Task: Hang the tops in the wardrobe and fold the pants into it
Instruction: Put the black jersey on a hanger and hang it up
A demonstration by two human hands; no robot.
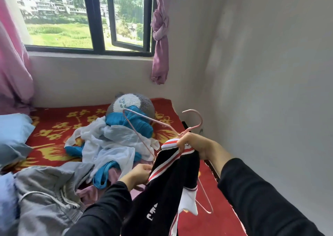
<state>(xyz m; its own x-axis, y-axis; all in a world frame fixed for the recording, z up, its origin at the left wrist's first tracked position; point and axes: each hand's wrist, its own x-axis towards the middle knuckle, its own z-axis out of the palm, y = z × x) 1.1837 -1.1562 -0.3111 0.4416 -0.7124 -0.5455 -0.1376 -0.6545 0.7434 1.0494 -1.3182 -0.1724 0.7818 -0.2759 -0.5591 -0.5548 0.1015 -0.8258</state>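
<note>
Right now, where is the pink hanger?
In the head view it is right of centre, above the red bed: the right hand grips the pink hanger at its neck, together with the black top's striped collar.

Home bedroom; bed (212, 190) (red floral blanket), pillow (14, 129), curtained window (86, 18), strewn clothes (108, 145).

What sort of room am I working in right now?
Most likely a bedroom: a bed with a red floral cover, a blue pillow and a grey plush toy on it, and a curtained window behind. Loose clothes are piled on the bed.
</note>
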